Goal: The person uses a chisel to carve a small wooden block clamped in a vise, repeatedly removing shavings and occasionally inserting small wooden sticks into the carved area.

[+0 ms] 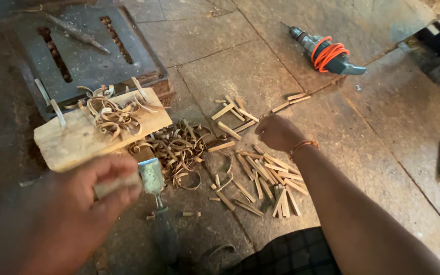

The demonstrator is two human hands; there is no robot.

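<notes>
- The left hand [90, 203], blurred at lower left of the frame, pinches a small pale wood piece [115, 184] between thumb and fingers.
- A chisel [154, 188] lies on the floor just beside that hand, blade upward in the frame.
- The right hand [277, 133], at centre, reaches with fingers curled toward the scattered wood strips [266, 175]; whether it grips one I cannot tell.
- Curled shavings [176, 147] lie on and beside a board [77, 137].
- The step in hand looks like gathering cut strips; any pick calls for a fine pinch.

Bare floor [383, 127] right — wood sticks [268, 175], shavings [176, 147] clutter centre.
</notes>
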